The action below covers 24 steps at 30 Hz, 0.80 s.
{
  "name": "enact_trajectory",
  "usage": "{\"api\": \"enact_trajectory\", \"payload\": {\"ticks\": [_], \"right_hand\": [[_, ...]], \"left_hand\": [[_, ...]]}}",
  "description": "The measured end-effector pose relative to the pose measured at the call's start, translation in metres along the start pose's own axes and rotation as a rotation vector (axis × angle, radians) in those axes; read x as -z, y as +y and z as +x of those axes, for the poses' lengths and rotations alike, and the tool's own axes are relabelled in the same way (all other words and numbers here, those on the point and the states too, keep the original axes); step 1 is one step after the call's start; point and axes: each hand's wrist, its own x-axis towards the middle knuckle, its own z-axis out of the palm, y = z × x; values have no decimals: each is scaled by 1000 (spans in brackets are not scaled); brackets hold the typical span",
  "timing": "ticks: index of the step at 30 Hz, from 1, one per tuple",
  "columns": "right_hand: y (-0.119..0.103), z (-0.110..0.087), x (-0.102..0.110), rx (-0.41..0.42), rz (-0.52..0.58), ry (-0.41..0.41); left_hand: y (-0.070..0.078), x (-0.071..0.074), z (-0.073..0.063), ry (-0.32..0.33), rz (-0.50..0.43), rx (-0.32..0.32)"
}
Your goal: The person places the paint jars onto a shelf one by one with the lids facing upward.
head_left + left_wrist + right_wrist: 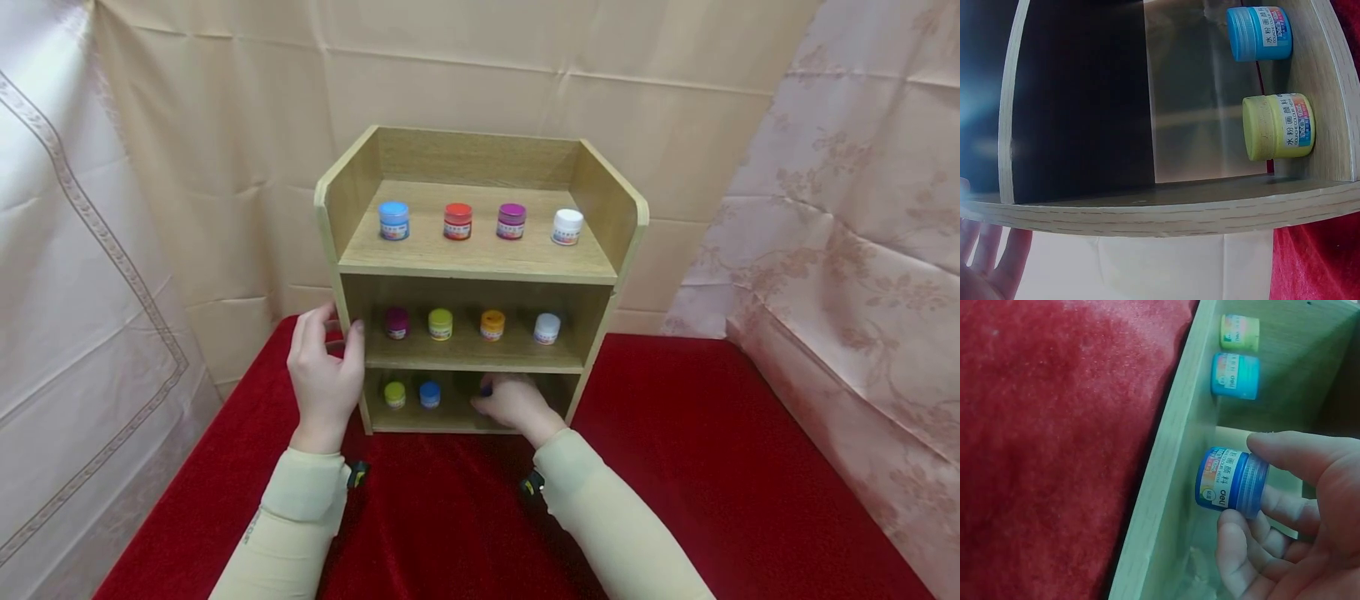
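Note:
In the right wrist view my right hand [1291, 512] pinches a dark blue paint jar [1219, 478] by its lid and side. That hand [513, 400] is inside the bottom compartment of the wooden shelf [472, 272], and it mostly hides the jar in the head view. A yellow-green jar [394, 395] and a light blue jar [430, 395] stand to its left on the bottom board. My left hand [326, 375] holds the shelf's left side panel, thumb on the inner side and fingers [1010, 262] outside.
The top board bears blue [393, 221], red [457, 222], purple [512, 222] and white [567, 227] jars. On the middle board stand dark purple [397, 323], yellow-green [440, 325], orange [492, 326] and white [547, 329] ones. Red cloth [675, 467] lies under the shelf; curtains [480, 75] hang behind.

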Motion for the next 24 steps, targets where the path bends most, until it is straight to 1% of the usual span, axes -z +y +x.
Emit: {"api": "enact_trajectory", "payload": {"ticks": [5,12,18,24], "right_hand": [[-4,4,-3,-24,12,-8],[-7,10,-7,-61,-20,-26],[-7,16,-13,-113,16,-29],[-7,19,-15,-98,35,-9]], "left_hand": [[-2,0,0,-8,0,4],[0,-1,0,6,-16,1],[3,0,0,6,-8,5],[2,0,0,7,0,8]]}}
